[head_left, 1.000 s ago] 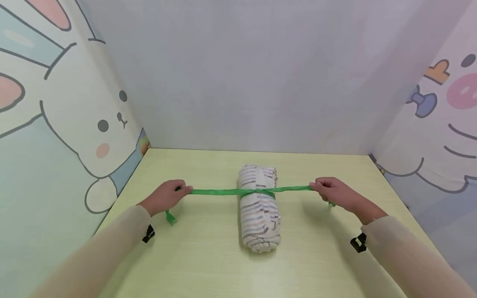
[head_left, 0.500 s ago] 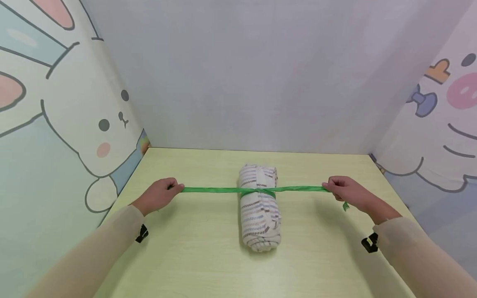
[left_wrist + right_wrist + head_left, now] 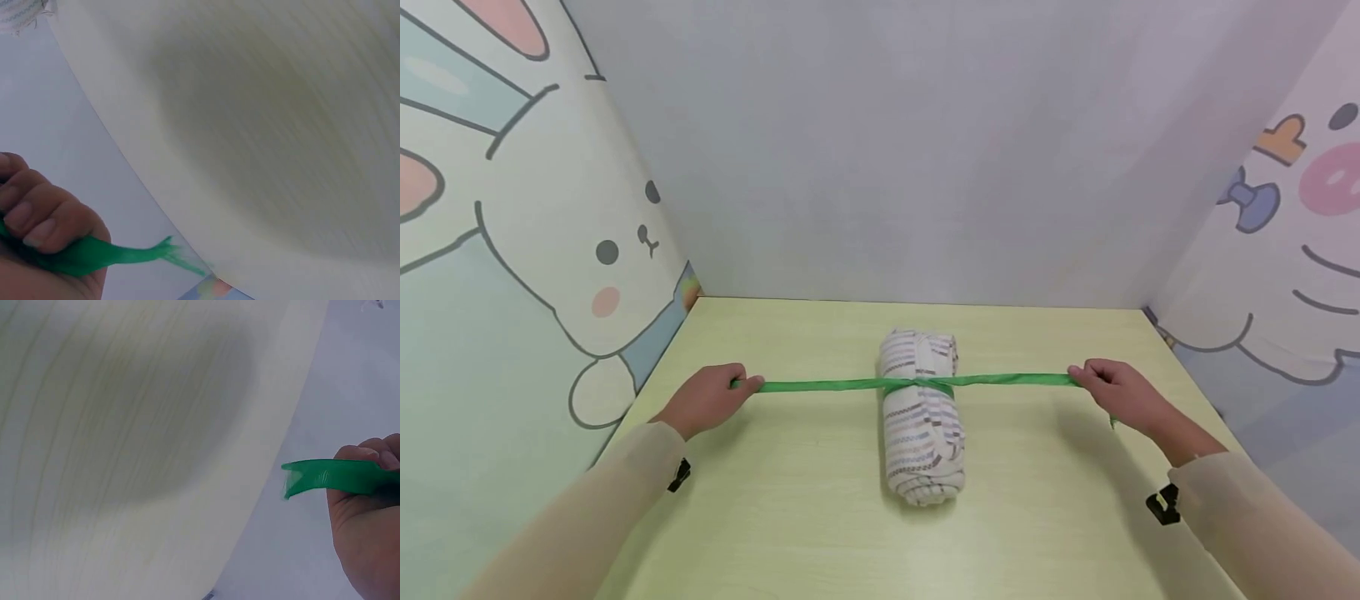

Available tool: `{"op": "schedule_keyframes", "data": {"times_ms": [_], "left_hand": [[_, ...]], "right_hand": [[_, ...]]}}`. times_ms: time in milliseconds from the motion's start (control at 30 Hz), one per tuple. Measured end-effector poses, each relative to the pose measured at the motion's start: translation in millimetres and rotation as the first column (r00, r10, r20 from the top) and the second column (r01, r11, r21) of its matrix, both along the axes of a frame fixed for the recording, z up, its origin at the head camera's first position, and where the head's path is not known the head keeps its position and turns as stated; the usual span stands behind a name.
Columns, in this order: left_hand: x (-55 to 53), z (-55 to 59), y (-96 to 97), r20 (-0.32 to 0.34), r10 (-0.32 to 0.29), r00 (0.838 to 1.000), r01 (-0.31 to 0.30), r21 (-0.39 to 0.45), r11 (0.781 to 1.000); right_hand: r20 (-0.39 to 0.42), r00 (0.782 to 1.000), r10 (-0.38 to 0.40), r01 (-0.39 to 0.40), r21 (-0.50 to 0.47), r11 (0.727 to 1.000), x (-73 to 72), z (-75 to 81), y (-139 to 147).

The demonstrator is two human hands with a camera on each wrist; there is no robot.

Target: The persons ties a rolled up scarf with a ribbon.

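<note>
A rolled striped cloth (image 3: 922, 442) lies lengthwise at the middle of the table, pointing away from me. Round its waist runs a green ribbon (image 3: 823, 386), crossed on top and stretched nearly straight out to both sides. My left hand (image 3: 706, 400) grips the left length with curled fingers; in the left wrist view the frayed ribbon tail (image 3: 134, 253) sticks out of the fist. At the right, my right hand (image 3: 1123, 398) holds the other length between thumb and curled fingers. Its short loose end (image 3: 325, 475) shows in the right wrist view.
The pale wooden table (image 3: 820, 533) ends at a plain grey back wall (image 3: 880, 150). Side walls carry cartoon prints, a rabbit (image 3: 572, 250) on the left and a pink-nosed figure (image 3: 1300, 275) on the right. Black clips hang near both sleeves.
Both hands have moved outward, left hand to the left and right hand to the right, so the ribbon lengths between them and the roll have grown longer. The roll has stayed in place.
</note>
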State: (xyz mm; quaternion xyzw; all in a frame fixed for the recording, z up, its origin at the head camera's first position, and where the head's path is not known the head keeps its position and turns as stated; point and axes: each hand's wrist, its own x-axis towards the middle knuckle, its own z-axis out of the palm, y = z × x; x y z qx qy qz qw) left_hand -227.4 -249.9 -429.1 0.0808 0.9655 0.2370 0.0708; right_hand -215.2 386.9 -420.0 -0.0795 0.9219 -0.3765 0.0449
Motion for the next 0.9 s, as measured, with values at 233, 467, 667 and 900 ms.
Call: {"op": "schedule_keyframes", "data": {"times_ms": [233,467,667,900], "left_hand": [[-3.4,-5.5,-5.5,-0.012,-0.018,1.000,0.017,-0.075,0.997],[-6.6,-14.7,-10.6,0.004,-0.052,0.999,0.052,-0.157,0.986],[-6.2,-20.4,-16.7,-0.004,-0.053,0.999,0.052,-0.163,0.985],[-4.7,-20.4,-12.2,-0.001,-0.058,0.998,0.058,-0.129,0.990]], "right_hand": [[0.036,0.999,-0.016,0.012,0.099,0.995,-1.0,-5.8,0.1],[0.048,0.999,-0.015,0.006,0.180,0.984,-3.9,-20.0,1.6],[0.057,0.998,-0.024,0.011,0.216,0.976,0.1,-30.3,4.5],[0.068,0.998,-0.012,-0.003,0.206,0.979,-0.2,-34.3,-3.5]]}}
